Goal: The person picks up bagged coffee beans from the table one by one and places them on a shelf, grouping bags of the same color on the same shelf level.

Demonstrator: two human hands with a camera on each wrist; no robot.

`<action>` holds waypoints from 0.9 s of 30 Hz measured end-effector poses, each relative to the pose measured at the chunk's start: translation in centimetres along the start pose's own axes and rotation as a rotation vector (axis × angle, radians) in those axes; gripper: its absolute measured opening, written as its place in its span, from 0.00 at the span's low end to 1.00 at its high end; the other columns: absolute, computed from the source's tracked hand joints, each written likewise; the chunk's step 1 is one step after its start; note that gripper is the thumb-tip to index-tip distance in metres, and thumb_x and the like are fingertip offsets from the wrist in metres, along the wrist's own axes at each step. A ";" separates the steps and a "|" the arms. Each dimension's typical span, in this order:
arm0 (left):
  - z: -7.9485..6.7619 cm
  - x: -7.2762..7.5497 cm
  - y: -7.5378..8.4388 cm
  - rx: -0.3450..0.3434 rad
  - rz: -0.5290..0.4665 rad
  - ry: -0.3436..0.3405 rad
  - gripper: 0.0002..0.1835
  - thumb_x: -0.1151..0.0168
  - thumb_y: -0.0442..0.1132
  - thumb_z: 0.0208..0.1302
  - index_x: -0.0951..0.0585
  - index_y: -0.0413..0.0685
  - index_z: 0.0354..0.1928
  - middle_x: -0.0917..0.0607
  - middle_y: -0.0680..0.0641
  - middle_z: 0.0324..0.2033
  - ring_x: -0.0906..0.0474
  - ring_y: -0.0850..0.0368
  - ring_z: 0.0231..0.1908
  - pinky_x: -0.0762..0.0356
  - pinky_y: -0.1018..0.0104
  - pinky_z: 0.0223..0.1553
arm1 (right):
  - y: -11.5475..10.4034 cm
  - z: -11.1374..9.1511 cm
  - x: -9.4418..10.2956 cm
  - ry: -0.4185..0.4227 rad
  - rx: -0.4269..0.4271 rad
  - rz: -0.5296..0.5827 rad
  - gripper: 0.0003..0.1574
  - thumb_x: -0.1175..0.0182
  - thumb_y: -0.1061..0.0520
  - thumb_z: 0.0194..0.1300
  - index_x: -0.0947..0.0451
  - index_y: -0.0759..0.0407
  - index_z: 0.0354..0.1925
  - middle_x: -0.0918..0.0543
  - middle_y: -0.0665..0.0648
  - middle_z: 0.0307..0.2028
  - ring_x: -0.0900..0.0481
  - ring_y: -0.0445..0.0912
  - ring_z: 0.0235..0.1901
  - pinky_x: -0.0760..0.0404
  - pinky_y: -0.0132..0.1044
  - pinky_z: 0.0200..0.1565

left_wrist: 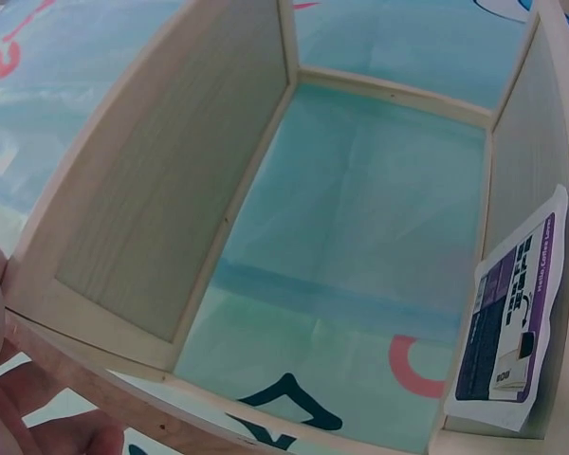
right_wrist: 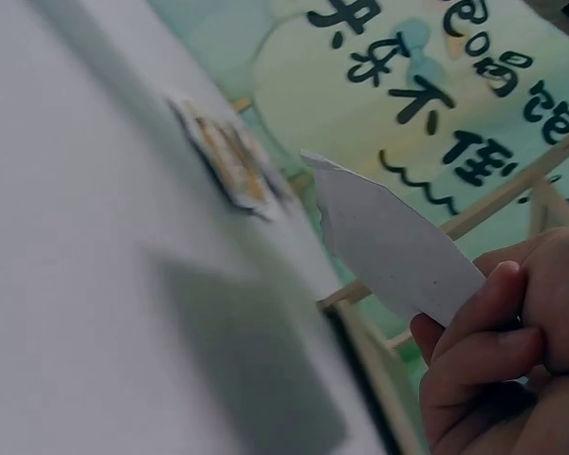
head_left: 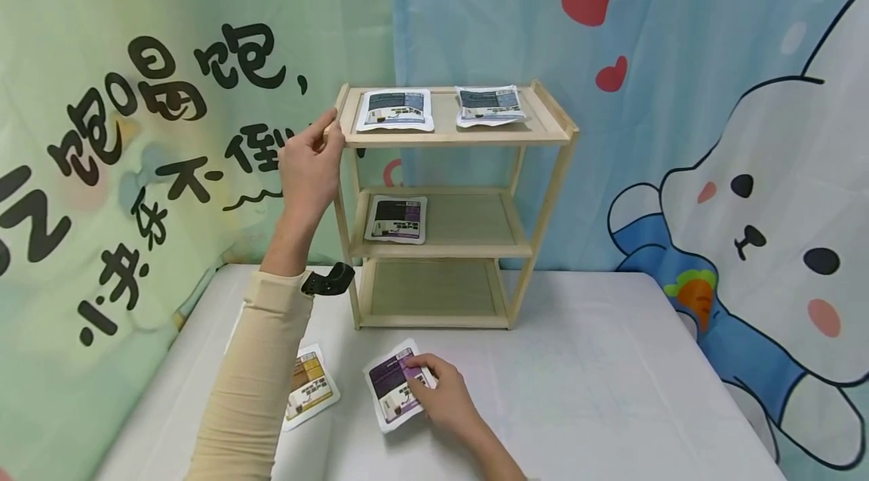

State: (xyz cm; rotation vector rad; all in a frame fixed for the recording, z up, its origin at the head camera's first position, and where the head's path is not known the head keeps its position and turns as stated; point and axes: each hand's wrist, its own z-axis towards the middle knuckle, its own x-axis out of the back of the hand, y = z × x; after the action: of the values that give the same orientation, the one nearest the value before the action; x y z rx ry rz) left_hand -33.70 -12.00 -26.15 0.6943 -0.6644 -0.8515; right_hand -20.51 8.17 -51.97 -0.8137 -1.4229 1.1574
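My left hand (head_left: 312, 164) grips the top left corner of a three-tier wooden shelf (head_left: 462, 138). In the left wrist view its fingers (left_wrist: 66, 431) curl round the shelf's side rail. Low in front of the shelf, my right hand (head_left: 444, 396) pinches a purple-and-white sachet (head_left: 390, 383) by its right edge, printed face up. The right wrist view shows that sachet's plain white back (right_wrist: 389, 242), raised over the table with a shadow below. A yellow-and-white sachet (head_left: 312, 389) lies on the table beside my left forearm, which partly hides it.
Two blue-and-white sachets, a left one (head_left: 395, 110) and a right one (head_left: 489, 105), lie on the top tier. Another purple sachet (head_left: 397, 219) sits at the left of the middle tier. The white table (head_left: 611, 390) meets printed curtains (head_left: 475, 6) behind.
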 end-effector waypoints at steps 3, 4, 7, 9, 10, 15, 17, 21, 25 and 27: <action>0.0 0.0 -0.1 0.000 0.004 0.000 0.21 0.49 0.47 0.70 0.22 0.52 0.62 0.17 0.46 0.52 0.19 0.60 0.48 0.27 0.70 0.33 | -1.1 0.0 0.8 -0.002 -0.014 0.041 0.18 0.40 0.65 0.61 0.21 0.61 0.51 0.20 0.57 0.35 0.31 0.40 0.17 0.30 0.31 0.13; -0.1 0.0 -0.1 -0.001 0.005 0.000 0.21 0.49 0.47 0.70 0.22 0.52 0.62 0.17 0.46 0.52 0.19 0.60 0.48 0.27 0.70 0.32 | -1.4 0.0 1.1 0.003 -0.014 0.056 0.18 0.40 0.65 0.61 0.21 0.62 0.52 0.20 0.57 0.34 0.31 0.40 0.17 0.31 0.31 0.13; -0.1 0.0 -0.1 -0.002 0.010 0.001 0.22 0.49 0.48 0.70 0.22 0.52 0.62 0.17 0.45 0.52 0.19 0.60 0.48 0.27 0.70 0.32 | -2.6 0.0 2.0 0.022 -0.016 0.093 0.18 0.40 0.65 0.63 0.22 0.62 0.53 0.21 0.56 0.34 0.33 0.41 0.16 0.32 0.31 0.13; -0.1 0.0 -0.1 -0.004 0.011 0.000 0.22 0.49 0.48 0.70 0.22 0.52 0.62 0.17 0.45 0.52 0.19 0.60 0.48 0.26 0.69 0.33 | -3.4 0.0 2.6 0.036 -0.022 0.107 0.19 0.40 0.65 0.63 0.22 0.62 0.53 0.21 0.56 0.34 0.33 0.41 0.16 0.33 0.30 0.13; -0.1 0.0 -0.1 -0.005 0.012 0.001 0.22 0.49 0.48 0.70 0.22 0.52 0.62 0.17 0.45 0.51 0.19 0.60 0.48 0.26 0.69 0.34 | -3.8 0.1 2.9 0.042 -0.025 0.107 0.19 0.40 0.65 0.63 0.22 0.62 0.53 0.21 0.57 0.34 0.33 0.41 0.16 0.33 0.30 0.14; 0.0 0.0 -0.1 0.000 0.009 -0.002 0.22 0.50 0.48 0.70 0.22 0.53 0.62 0.17 0.45 0.52 0.19 0.60 0.49 0.24 0.67 0.36 | -5.2 0.1 4.4 0.064 -0.046 0.112 0.19 0.40 0.65 0.64 0.22 0.59 0.54 0.21 0.59 0.39 0.31 0.42 0.18 0.33 0.29 0.15; -0.1 0.0 -0.1 0.003 0.005 -0.003 0.22 0.50 0.48 0.70 0.22 0.53 0.62 0.17 0.46 0.52 0.19 0.60 0.49 0.25 0.68 0.35 | -5.6 0.1 4.8 0.076 -0.048 0.126 0.18 0.40 0.65 0.65 0.21 0.58 0.53 0.21 0.59 0.39 0.31 0.42 0.18 0.34 0.29 0.15; -0.1 -0.1 -0.1 0.001 0.002 -0.002 0.22 0.50 0.48 0.70 0.22 0.52 0.62 0.17 0.46 0.52 0.19 0.60 0.48 0.27 0.70 0.33 | -6.3 0.2 5.6 0.107 -0.060 0.142 0.18 0.40 0.64 0.66 0.21 0.57 0.54 0.21 0.59 0.41 0.32 0.43 0.17 0.34 0.29 0.14; -0.1 -0.1 -0.1 0.000 -0.002 0.000 0.22 0.50 0.47 0.70 0.22 0.52 0.62 0.17 0.45 0.52 0.19 0.60 0.47 0.29 0.70 0.31 | -7.0 0.5 6.5 0.125 -0.077 0.150 0.18 0.40 0.63 0.66 0.21 0.56 0.54 0.21 0.60 0.42 0.32 0.42 0.17 0.35 0.29 0.15; -0.1 -0.1 -0.1 0.000 -0.006 -0.001 0.22 0.50 0.47 0.70 0.22 0.52 0.62 0.17 0.45 0.52 0.19 0.60 0.47 0.29 0.70 0.31 | -7.3 0.5 7.0 0.129 -0.077 0.153 0.17 0.40 0.63 0.67 0.21 0.56 0.54 0.21 0.60 0.43 0.32 0.42 0.17 0.35 0.29 0.15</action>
State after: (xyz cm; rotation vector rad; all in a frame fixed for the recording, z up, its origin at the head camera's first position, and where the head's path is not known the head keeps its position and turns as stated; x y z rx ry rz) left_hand -33.66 -11.93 -26.30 0.6966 -0.6636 -0.8569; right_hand -21.52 12.41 -42.82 -1.0474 -1.3228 1.1483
